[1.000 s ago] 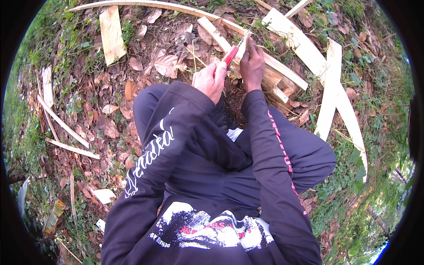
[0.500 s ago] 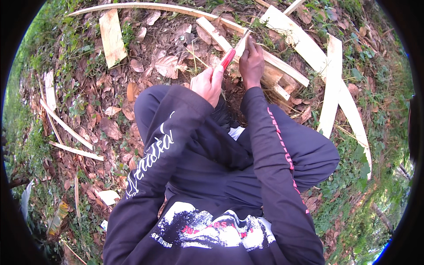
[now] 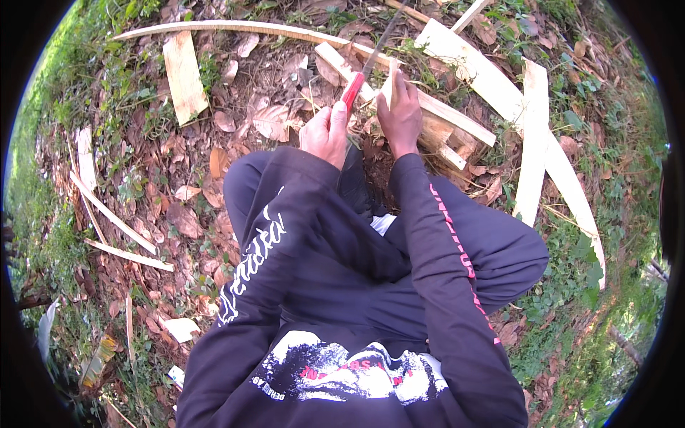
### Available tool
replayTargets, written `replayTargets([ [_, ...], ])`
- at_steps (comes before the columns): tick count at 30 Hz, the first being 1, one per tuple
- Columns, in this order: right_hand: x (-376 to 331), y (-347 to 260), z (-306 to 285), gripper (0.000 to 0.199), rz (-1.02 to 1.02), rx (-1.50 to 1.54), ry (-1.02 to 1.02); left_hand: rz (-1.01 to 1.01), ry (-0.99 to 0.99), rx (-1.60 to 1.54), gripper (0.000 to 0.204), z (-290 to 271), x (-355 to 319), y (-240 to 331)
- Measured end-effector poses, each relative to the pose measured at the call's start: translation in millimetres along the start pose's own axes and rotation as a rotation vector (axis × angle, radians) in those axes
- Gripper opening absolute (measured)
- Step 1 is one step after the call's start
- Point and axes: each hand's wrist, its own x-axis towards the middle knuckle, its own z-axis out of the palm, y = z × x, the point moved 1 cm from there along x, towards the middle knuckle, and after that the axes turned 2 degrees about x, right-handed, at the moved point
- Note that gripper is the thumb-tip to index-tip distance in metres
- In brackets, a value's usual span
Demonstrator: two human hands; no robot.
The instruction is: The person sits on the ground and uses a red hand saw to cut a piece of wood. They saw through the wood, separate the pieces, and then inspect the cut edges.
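- The left hand is closed around the red handle of a long dark-bladed knife, blade angled up and away.
- The right hand is clasped on a thin pale split-wood strip, holding it upright just beside the blade.
- Step in hand, as I judge it: shaving or splitting the strip, blade set near its upper end.
- The next move would call for a steady grip on the strip, fingers kept clear of the edge.
- Around them on the leaf-strewn ground lie broad pale wooden slats and a short flat board; thin slivers lie to the left.
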Motion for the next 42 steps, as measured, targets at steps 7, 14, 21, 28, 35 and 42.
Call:
replayTargets([
  [7,-7.3,-29.4,-95.3,0.053,0.078,0.374,0.08,0.238,0.294,0.397,0.036,-2.8,11.5,17.7],
  [14,-16.4,-60.4,-277.5,0.037,0.074,1.119,0.029,0.083,0.053,0.783,0.035,26.3,-5.7,-12.3],
  [21,-49.6,-64.4,-389.0,0.022,0.031,1.568,-0.068,0.171,0.022,0.849,0.034,32.1,-40.3,-19.8],
  [28,-63.6,-43.5,-425.3,0.019,-0.016,1.509,0.051,0.121,-0.096,0.917,0.032,77.3,-68.9,-9.3],
  [35,-68.1,-50.1,-443.8,0.023,0.005,1.508,0.117,0.202,-0.085,1.023,0.037,26.8,-27.5,-79.2],
  [42,-67.0,-47.1,-447.9,0.024,0.071,1.437,0.146,0.125,-0.109,0.979,0.035,50.6,-67.4,-42.7],
])
